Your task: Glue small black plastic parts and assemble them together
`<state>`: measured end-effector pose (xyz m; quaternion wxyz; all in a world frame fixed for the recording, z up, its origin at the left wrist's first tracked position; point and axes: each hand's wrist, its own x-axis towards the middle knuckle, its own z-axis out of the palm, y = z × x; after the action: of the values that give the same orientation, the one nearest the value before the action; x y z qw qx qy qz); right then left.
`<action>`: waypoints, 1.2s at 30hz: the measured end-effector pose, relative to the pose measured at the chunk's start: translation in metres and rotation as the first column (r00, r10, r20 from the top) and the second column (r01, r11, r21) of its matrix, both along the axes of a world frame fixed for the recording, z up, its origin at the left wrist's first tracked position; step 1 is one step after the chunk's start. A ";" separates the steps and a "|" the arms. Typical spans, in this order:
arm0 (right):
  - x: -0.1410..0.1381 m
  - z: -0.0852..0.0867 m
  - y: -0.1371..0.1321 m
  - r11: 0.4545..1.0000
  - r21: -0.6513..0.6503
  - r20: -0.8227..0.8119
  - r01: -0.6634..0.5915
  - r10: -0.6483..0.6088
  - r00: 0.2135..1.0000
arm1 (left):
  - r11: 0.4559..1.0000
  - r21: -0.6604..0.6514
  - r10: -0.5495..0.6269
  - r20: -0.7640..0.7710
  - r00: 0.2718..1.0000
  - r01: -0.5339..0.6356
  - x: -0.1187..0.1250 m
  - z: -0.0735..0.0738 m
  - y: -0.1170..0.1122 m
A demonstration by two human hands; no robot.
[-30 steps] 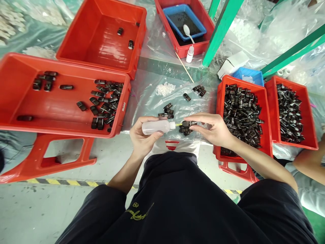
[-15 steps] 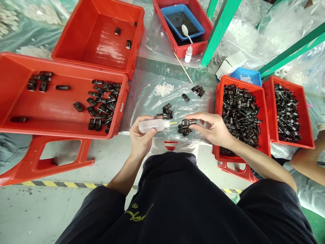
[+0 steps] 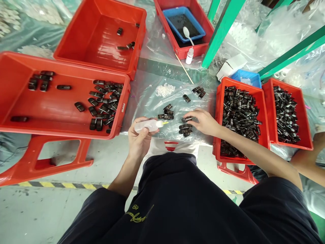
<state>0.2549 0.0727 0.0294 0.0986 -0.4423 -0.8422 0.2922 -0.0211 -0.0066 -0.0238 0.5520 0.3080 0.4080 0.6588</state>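
In my left hand (image 3: 140, 137) is a translucent squeeze bottle (image 3: 147, 126) with a white cap and a thin yellow tip pointing right. My right hand (image 3: 203, 121) pinches a small glossy black car-shaped piece (image 3: 187, 119) at its right end, just above the table. Directly below it lies a small cluster of black pieces (image 3: 186, 127). Another group of black pieces (image 3: 166, 116) rests between the bottle tip and the right hand. Farther back are a single black piece (image 3: 186, 98) and three black pieces side by side (image 3: 198, 90).
White granules (image 3: 165, 90) lie in a heap behind the hands, beside a thin wooden stick (image 3: 184, 68) and a small white bottle (image 3: 189, 56). Red bins with black pieces flank the table: a long bin (image 3: 68, 130) on the left, a full bin (image 3: 217, 135) on the right. Green posts (image 3: 223, 34) rise behind.
My left hand has drawn the bottle left, away from the pieces. My right hand has shifted slightly up with its piece, clear of the cluster. Another black piece shows in the back left bin.
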 end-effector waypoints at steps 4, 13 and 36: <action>-0.001 -0.001 0.003 0.984 0.058 0.131 -0.166 0.158 0.979 | 1.000 0.030 -0.006 0.034 0.999 0.005 -0.001 -0.001 0.000; 0.032 0.011 0.061 0.935 0.344 0.506 -0.080 -0.113 0.855 | 1.000 -0.019 0.013 0.113 0.994 -0.011 0.001 0.003 -0.001; -0.018 0.011 0.036 0.975 0.150 0.613 -0.166 0.040 0.789 | 0.999 0.005 -0.040 0.083 0.996 0.039 0.007 0.001 0.001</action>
<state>0.2364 0.1088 0.0404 -0.1493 -0.4539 -0.8767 0.0558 -0.0143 -0.0059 -0.0227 0.5810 0.2891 0.3774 0.6607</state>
